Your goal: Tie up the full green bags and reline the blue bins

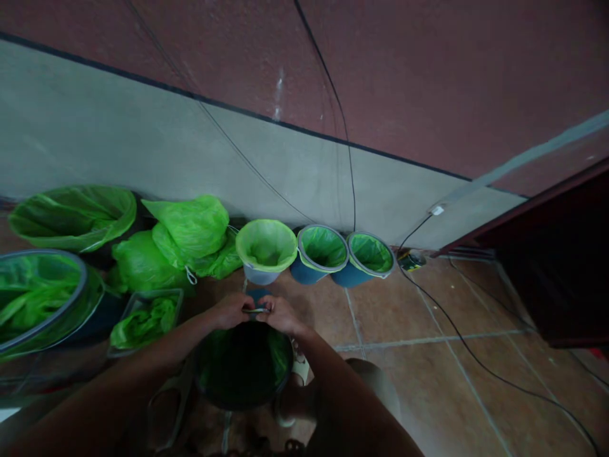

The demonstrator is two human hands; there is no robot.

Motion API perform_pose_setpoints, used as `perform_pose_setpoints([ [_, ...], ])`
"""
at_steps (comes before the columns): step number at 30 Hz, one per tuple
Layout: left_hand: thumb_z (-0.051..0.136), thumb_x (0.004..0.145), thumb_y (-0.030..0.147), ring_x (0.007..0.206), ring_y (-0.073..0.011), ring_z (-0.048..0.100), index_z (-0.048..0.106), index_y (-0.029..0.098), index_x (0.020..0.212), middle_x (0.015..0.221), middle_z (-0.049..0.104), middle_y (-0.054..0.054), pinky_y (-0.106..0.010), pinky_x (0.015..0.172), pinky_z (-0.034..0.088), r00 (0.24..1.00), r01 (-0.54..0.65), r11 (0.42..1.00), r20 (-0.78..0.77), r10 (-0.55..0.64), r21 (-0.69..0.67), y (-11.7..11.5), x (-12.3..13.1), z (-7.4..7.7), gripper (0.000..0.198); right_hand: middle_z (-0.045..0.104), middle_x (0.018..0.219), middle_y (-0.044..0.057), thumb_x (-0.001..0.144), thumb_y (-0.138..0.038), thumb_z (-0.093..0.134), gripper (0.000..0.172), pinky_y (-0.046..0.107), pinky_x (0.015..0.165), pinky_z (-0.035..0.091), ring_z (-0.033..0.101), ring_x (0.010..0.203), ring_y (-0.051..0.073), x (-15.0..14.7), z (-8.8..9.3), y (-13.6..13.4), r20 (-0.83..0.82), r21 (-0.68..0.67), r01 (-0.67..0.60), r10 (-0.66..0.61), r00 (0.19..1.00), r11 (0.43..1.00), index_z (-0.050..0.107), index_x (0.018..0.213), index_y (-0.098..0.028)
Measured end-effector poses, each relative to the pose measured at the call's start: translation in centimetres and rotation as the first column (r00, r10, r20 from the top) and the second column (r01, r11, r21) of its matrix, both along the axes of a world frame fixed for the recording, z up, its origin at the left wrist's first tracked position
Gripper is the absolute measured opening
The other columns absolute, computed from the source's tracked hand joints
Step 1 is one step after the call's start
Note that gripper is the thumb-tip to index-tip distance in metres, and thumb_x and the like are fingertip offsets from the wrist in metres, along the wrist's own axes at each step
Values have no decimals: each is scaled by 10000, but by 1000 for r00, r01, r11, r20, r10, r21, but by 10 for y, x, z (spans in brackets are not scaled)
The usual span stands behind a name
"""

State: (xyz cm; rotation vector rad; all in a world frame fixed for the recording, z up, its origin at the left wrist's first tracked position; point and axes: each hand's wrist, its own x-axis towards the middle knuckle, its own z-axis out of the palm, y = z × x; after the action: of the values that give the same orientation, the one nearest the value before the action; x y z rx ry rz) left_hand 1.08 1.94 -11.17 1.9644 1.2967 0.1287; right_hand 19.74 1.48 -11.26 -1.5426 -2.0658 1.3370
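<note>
The left hand (232,311) and right hand (280,313) both pinch the far rim (256,310) of a trash bin (259,294) with a green bag (280,358) inside.

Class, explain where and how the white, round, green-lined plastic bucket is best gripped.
The white bucket is probably best gripped by its near rim, from front and above: its mouth opens upward and the pale-and-maroon wall stands behind.
</note>
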Motion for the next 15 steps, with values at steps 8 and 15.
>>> perform_pose_setpoints([
  [8, 623, 718, 261, 817, -192, 659, 712, 182, 926, 880, 737, -22, -243, 698, 433, 992, -9, 1000, -127, 5, -28, 2, -6, 6, 239, 731, 1007, 32, 806, -242, 674, 255, 259, 782, 465, 667, 922, 188, 6, 13, 3, 253, 55, -79, 63, 966, 995, 707, 1058, -227],
  [15, 635, 723, 258, 971, -247, 693, 708, 198, 1065, 1061, 756, -73, -294, 822, 498, 962, -102, 988, -265, 68, -114, -1, -37, -20, 355, 720, 1031, 199, 803, -122, 612, 191, 389, 874, 483, 663, 1017, 324, 30, 1, 11, 352, 171, 156, -208, 913, 973, 712, 965, -111],
])
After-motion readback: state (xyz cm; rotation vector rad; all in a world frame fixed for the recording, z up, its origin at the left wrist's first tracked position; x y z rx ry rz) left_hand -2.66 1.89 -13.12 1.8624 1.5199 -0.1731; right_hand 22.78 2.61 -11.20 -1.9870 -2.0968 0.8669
